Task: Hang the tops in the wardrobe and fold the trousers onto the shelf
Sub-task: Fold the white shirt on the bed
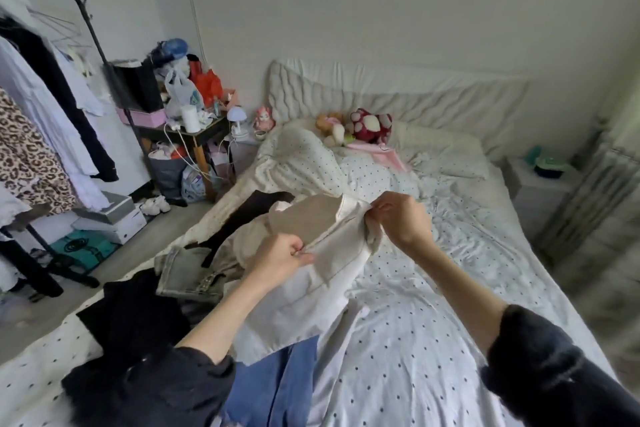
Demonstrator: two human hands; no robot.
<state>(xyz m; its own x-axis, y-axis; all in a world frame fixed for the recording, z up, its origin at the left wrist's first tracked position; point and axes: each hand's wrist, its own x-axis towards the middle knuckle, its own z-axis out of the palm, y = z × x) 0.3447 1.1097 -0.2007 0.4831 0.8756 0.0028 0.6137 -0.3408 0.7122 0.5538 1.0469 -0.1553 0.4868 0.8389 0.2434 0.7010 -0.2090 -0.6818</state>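
Note:
I hold a white garment [322, 274] up over the bed, its waistband stretched between my hands. My left hand [280, 258] pinches the band's near end and my right hand [398, 218] pinches the far end. Beneath it on the bed lie blue trousers [277, 381], a grey denim piece with a studded belt [188, 276], a black garment [135, 315] and another black piece [249, 211]. A clothes rack [79, 7] with several hung tops, one leopard print [24, 156], stands at the left.
The bed [433, 305] has a dotted white sheet, a bunched duvet [301, 156] and plush toys [360, 126] at the head. A cluttered side table [194, 130], boxes [110, 215] and bags stand between rack and bed. A small white nightstand [540, 180] sits at the right.

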